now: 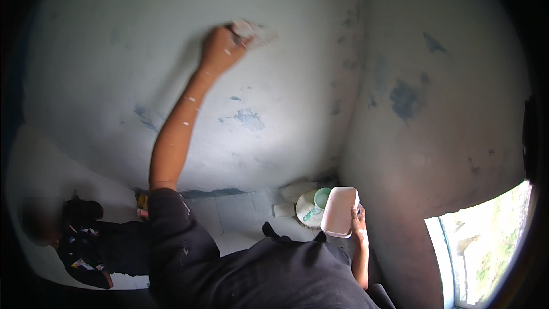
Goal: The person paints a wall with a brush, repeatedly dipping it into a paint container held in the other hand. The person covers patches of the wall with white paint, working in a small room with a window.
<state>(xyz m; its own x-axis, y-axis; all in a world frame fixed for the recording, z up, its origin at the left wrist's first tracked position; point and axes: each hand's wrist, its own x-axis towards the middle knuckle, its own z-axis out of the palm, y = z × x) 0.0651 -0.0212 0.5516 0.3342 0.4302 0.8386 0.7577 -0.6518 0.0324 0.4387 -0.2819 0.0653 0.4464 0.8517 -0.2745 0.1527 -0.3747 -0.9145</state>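
Note:
My left arm reaches up along the pale wall (274, 80), and its forearm is flecked with white paint. My left hand (223, 46) is closed round a wide paintbrush (257, 32). The whitish brush, slightly blurred, lies at the wall's surface with its bristles pointing right. Low at the right, my right hand (358, 223) grips a pale rectangular tub (340, 212) by its right side. The tub is tilted so that its inside faces up. How much paint it holds, I cannot tell.
Below the tub's left side stand a round white bucket (306, 210) and a green bowl (322, 197) on the floor. Another person (86, 246) in dark clothes is at the lower left. A bright window opening (486, 246) lies at the lower right. Bluish patches (403, 100) mark the walls.

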